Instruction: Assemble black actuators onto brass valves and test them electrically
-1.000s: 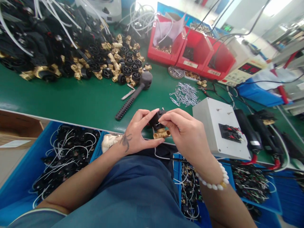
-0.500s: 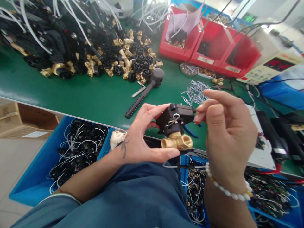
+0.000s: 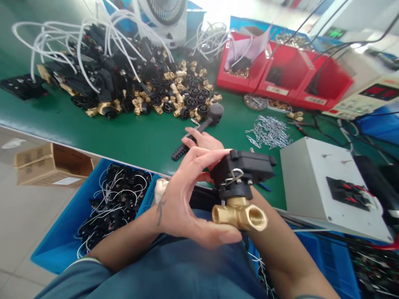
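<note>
We hold a motorised valve [image 3: 238,191] in our left hand [image 3: 183,203], raised at the near edge of the green table [image 3: 140,141]. That grip pinches it from the left side, the thumb under the brass body [image 3: 235,216] and the fingers up against the black housing [image 3: 254,164]. The valve stands roughly upright, housing above and brass below, with one threaded port facing us toward the right. A bent wire clip [image 3: 233,178] sits across the black neck between them.

Our right arm passes behind the valve, so that the right hand [image 3: 208,142] lies farther off, beyond the left one. Its fingers are over the ribbed handle of a black mallet [image 3: 215,114]; much of this hand is hidden, and we cannot tell whether its grip is closed.

To the right of the mallet, a heap of loose wire clips [image 3: 270,132] lies on the table, with three red bins [image 3: 293,97] beyond it. A grey box [image 3: 318,166] stands at the near right. On the far left we see brass fittings with black caps [image 3: 179,93] piled beside black units trailing white cables [image 3: 102,81].
</note>
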Available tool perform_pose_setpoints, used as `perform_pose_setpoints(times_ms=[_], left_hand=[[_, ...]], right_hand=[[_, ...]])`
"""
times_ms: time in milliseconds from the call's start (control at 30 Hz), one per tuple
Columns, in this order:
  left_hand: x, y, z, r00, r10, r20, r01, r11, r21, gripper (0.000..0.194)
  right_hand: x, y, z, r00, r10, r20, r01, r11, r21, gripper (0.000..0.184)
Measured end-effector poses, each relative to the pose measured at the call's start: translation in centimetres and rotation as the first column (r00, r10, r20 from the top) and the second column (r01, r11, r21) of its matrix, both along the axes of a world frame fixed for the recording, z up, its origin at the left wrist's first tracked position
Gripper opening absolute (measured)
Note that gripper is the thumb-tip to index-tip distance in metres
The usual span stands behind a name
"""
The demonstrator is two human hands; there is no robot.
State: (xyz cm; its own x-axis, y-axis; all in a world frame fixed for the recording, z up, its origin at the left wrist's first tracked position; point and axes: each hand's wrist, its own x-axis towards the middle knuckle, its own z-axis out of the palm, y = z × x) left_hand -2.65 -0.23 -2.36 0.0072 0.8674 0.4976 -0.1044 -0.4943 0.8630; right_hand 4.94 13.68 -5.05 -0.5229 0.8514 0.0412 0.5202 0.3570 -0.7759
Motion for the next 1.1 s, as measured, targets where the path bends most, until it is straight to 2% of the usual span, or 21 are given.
perform_pose_setpoints(times_ms=[67,167,200,267,333,367,433,467,533,600,633,667,733,833,933,1000,1100], left_hand=[[-0.3,0.1,-0.2,1.0,-0.014,0.024,0.013,0.999,0.046,0.085],[-0.8,0.1,-0.4,1.0,0.008,0.013,-0.009,0.999,0.048,0.082],[-1.0,0.0,-0.6,1.0,0.025,0.004,-0.025,0.999,0.04,0.082],[-1.2,-0.1,-0.9,0.997,0.066,-0.034,-0.065,0.998,0.02,0.082],[-1.2,0.0,-1.4,0.99,0.109,-0.089,-0.109,0.994,0.006,0.082],[-1.1,0.1,-1.7,0.985,0.128,-0.12,-0.129,0.992,0.002,0.082],[-0.7,0.7,-2.4,0.971,0.166,-0.17,-0.167,0.986,0.011,0.081],[-0.4,1.0,-2.7,0.964,0.18,-0.195,-0.181,0.983,0.013,0.079],[0.5,1.9,-3.5,0.948,0.198,-0.25,-0.199,0.98,0.021,0.075],[1.4,2.7,-4.1,0.926,0.216,-0.31,-0.215,0.976,0.039,0.073],[1.9,3.1,-4.4,0.914,0.23,-0.333,-0.224,0.973,0.056,0.073],[2.4,3.4,-4.6,0.905,0.247,-0.348,-0.235,0.969,0.076,0.073],[3.1,3.9,-4.9,0.895,0.268,-0.357,-0.246,0.963,0.108,0.073],[3.5,4.5,-4.8,0.896,0.259,-0.36,-0.233,0.966,0.116,0.071],[3.4,4.7,-4.5,0.895,0.242,-0.375,-0.218,0.97,0.106,0.07],[3.3,4.7,-4.4,0.893,0.233,-0.386,-0.207,0.972,0.11,0.07],[3.2,4.7,-4.5,0.891,0.235,-0.388,-0.209,0.972,0.108,0.07]], right_hand=[[0.1,0.2,0.2,0.998,-0.049,0.028,0.049,0.999,0.009,0.018],[2.1,0.1,0.5,0.994,-0.113,-0.004,0.113,0.994,0.004,0.013],[3.1,0.0,0.6,0.991,-0.131,-0.019,0.131,0.991,-0.003,0.015],[5.3,-0.8,0.9,0.977,-0.188,-0.102,0.187,0.982,-0.014,0.039],[7.5,-2.2,1.6,0.931,-0.276,-0.239,0.291,0.957,0.025,0.061],[8.5,-3.0,2.0,0.897,-0.325,-0.3,0.358,0.932,0.061,0.066],[10.7,-4.8,3.2,0.844,-0.4,-0.356,0.465,0.878,0.115,0.059],[11.7,-5.7,4.0,0.834,-0.412,-0.368,0.474,0.875,0.095,0.049],[13.9,-7.3,5.4,0.849,-0.372,-0.375,0.384,0.922,-0.045,0.038],[15.9,-8.6,6.8,0.892,-0.314,-0.326,0.267,0.946,-0.182,0.038],[16.8,-9.2,7.4,0.916,-0.304,-0.262,0.257,0.946,-0.198,0.038],[17.5,-9.8,7.9,0.931,-0.316,-0.183,0.287,0.943,-0.171,0.037],[18.6,-10.8,8.8,0.916,-0.395,-0.077,0.394,0.919,-0.024,0.035],[19.4,-12.0,9.6,0.86,-0.474,-0.19,0.499,0.858,0.123,0.029],[19.4,-12.5,9.9,0.841,-0.45,-0.299,0.501,0.858,0.118,0.019],[19.3,-12.5,9.8,0.872,-0.459,-0.171,0.487,0.853,0.191,0.017],[19.4,-12.2,9.5,0.897,-0.41,0.165,0.347,0.885,0.311,0.024]])
